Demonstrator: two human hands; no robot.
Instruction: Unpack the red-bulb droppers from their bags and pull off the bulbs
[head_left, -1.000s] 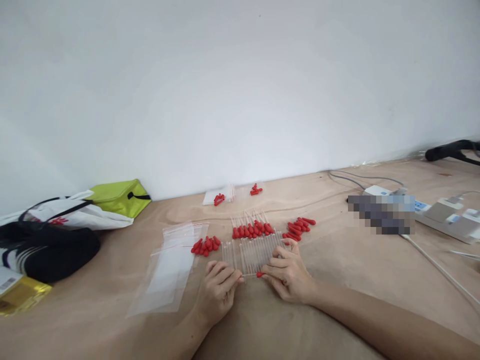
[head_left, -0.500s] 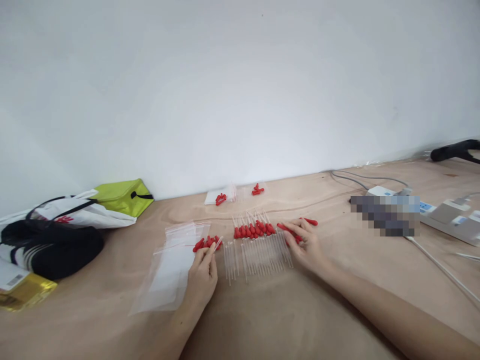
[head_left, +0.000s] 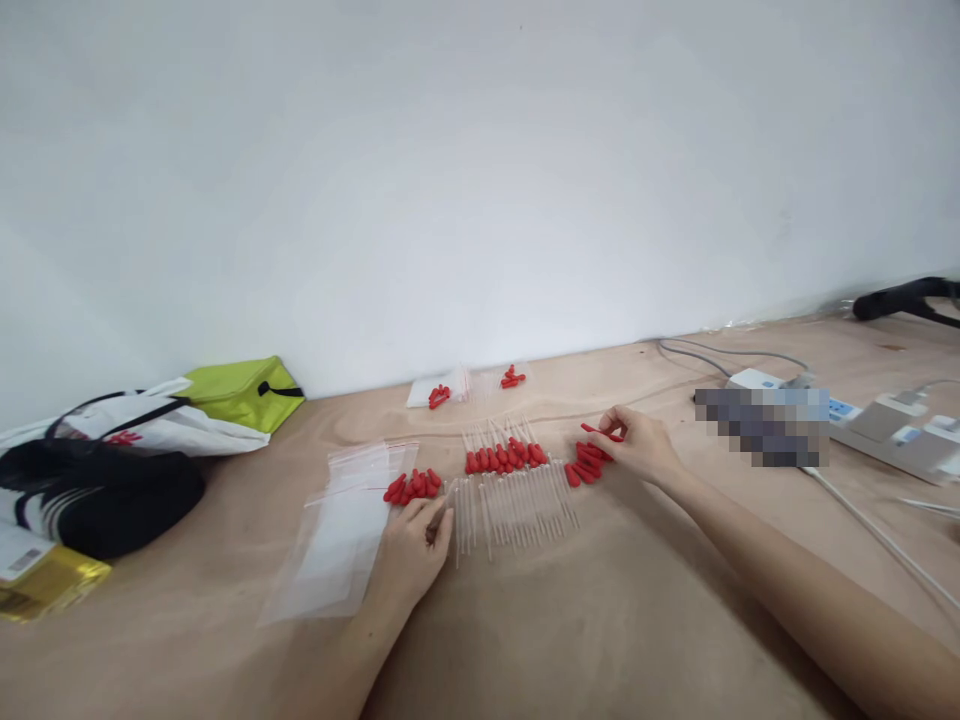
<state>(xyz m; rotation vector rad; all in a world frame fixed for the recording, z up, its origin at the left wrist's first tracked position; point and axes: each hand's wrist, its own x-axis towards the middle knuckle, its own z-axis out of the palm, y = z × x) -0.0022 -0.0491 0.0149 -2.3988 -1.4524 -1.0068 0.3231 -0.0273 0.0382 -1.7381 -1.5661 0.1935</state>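
My right hand (head_left: 637, 445) pinches a red rubber dropper bulb (head_left: 598, 431), lifted over a small pile of red bulbs (head_left: 584, 464). My left hand (head_left: 420, 550) rests at the left end of a row of clear glass dropper tubes (head_left: 517, 510), its fingers curled together. A clear tube tip (head_left: 445, 488) shows at those fingers; the rest is hidden. Behind the row, assembled droppers (head_left: 506, 457) lie side by side, red bulbs towards me and glass tips away. Another cluster of red bulbs (head_left: 412, 486) lies just beyond my left hand.
Clear zip bags (head_left: 330, 560) lie flat left of my left hand. Two small bags with red bulbs (head_left: 439, 396) sit by the wall. Far left are a black bag (head_left: 135, 500) and a green bag (head_left: 244, 390); at right, a power strip (head_left: 862, 425) with cables.
My right hand has moved right and up, off the end of the tube row, with a red bulb in its fingers. My left hand has dropped slightly and turned, hiding most of its glass tube.
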